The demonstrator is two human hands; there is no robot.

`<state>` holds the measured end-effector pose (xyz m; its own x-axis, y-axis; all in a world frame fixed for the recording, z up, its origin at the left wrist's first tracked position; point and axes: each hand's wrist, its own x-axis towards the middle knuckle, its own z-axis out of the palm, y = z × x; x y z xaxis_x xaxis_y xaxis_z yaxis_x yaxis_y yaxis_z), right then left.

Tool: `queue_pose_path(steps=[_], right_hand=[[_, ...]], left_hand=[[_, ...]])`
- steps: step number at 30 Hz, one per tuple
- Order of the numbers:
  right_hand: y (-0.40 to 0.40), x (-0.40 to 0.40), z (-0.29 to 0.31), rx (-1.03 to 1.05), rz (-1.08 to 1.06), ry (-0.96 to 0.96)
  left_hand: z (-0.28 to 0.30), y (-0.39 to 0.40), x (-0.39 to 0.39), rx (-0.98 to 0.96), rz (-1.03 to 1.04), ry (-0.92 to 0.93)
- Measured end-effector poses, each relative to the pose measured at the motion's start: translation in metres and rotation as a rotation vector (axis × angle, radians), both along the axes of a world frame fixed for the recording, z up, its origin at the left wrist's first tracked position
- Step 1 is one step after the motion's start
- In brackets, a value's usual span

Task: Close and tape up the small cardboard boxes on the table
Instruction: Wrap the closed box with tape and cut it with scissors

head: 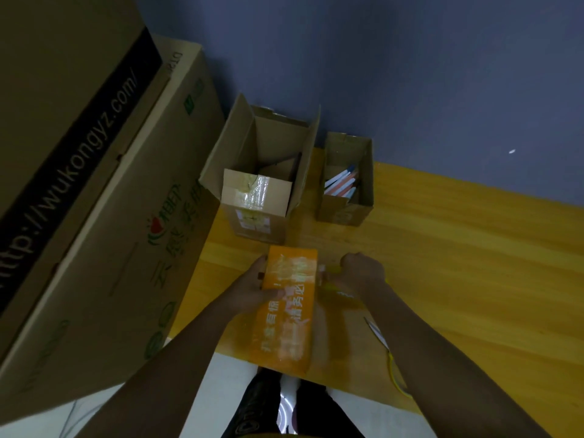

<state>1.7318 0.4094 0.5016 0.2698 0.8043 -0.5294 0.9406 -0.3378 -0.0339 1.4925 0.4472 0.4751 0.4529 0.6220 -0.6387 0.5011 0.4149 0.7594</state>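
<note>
An orange box [289, 306] with white printed characters lies lengthwise on the wooden table [458, 263] in front of me. My left hand [252, 286] grips its left side, thumb on top. My right hand [360, 273] is curled just right of the box, holding something yellow and white that I cannot identify; it may be a tape dispenser. Behind stand two brown cardboard boxes: a taller one [262, 184] with its flaps up and one taped flap, and a smaller open one [346, 181] holding thin flat items.
Two large stacked cardboard cartons [94, 200] fill the left side next to the table. Scissors [379, 338] with yellow handles lie on the table by my right forearm. A dark blue wall [410, 74] rises behind. My legs show below the table's near edge.
</note>
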Motion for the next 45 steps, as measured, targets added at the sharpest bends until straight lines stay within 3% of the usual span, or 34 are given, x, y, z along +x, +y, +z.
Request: queue_pose_path(steps=[3, 5, 7, 9, 11, 14, 16, 18, 21, 27, 30, 35, 39, 42, 45], right_hand=[[-0.002, 0.005, 0.022, 0.01, -0.02, -0.012], [0.002, 0.005, 0.038, -0.026, 0.032, -0.097], [0.008, -0.001, 0.051, -0.053, 0.046, -0.154], [0.015, -0.011, 0.06, -0.09, 0.022, -0.164], [0.021, -0.026, 0.063, -0.095, 0.035, -0.161], [0.023, -0.041, 0.066, -0.082, 0.138, -0.138], [0.021, -0.03, 0.072, -0.129, 0.16, 0.008], [0.014, -0.005, 0.08, -0.175, 0.07, 0.316], [-0.006, 0.021, 0.085, -0.047, -0.1, 0.685], [-0.031, -0.007, 0.072, 0.186, -0.237, 0.906], [-0.03, -0.01, 0.075, 0.209, -0.209, 0.856], [-0.019, -0.015, 0.078, 0.274, 0.008, 0.673], [-0.014, -0.026, 0.077, 0.297, 0.035, 0.65], [-0.017, -0.007, 0.081, 0.258, 0.057, 0.403], [-0.032, 0.032, 0.078, 0.081, -0.031, 0.195]], left_hand=[[-0.002, -0.007, 0.003, -0.159, 0.06, -0.107], [0.0, -0.013, 0.011, -0.213, -0.026, -0.134], [0.011, -0.008, 0.026, -0.127, -0.196, -0.036], [0.022, 0.002, 0.042, 0.116, -0.375, 0.196], [0.033, 0.004, 0.059, 0.293, -0.494, 0.257], [0.038, -0.008, 0.074, 0.214, -0.497, 0.302], [0.034, -0.017, 0.07, 0.298, -0.476, 0.335], [0.028, -0.016, 0.057, 0.438, -0.447, 0.278], [0.023, -0.002, 0.041, 0.458, -0.415, 0.126], [0.017, 0.009, 0.03, 0.431, -0.329, 0.038], [0.009, 0.004, 0.028, 0.441, -0.265, -0.016], [-0.005, -0.007, 0.029, 0.352, -0.308, -0.007], [-0.009, -0.008, 0.024, 0.285, -0.254, -0.089], [-0.013, -0.005, 0.021, 0.271, -0.245, -0.007], [-0.014, -0.003, 0.024, 0.218, -0.252, 0.031]])
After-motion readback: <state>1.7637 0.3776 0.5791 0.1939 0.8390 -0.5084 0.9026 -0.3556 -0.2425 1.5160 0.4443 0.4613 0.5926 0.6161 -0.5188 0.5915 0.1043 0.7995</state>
